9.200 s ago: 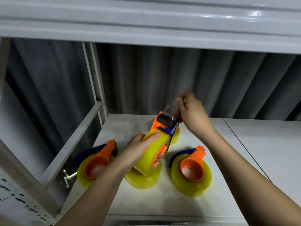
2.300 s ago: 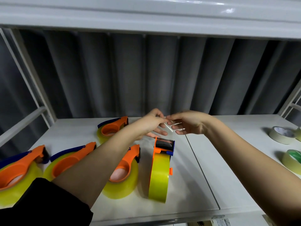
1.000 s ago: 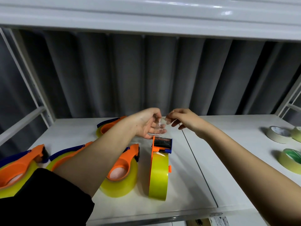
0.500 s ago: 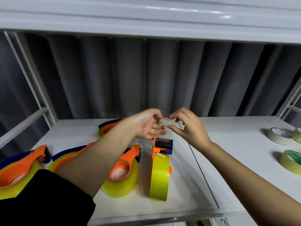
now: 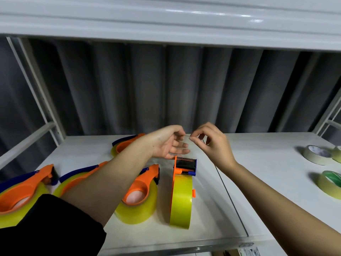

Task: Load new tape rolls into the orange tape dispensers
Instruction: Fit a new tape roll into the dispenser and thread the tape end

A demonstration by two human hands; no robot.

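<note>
Above the white shelf (image 5: 258, 182), a small, barely visible scrap of clear tape (image 5: 187, 137) is pinched between thumb and forefinger of both the left hand (image 5: 166, 143) and the right hand (image 5: 212, 143), the other fingers being loosely spread or curled. An upright orange dispenser (image 5: 181, 191), loaded with a yellow roll, is stood just below at 6 o'clock. Four more loaded dispensers are laid flat toward 8 o'clock, the nearest (image 5: 138, 198) just beside it; loose tape rolls (image 5: 328, 183) are seen at 3 o'clock.
</note>
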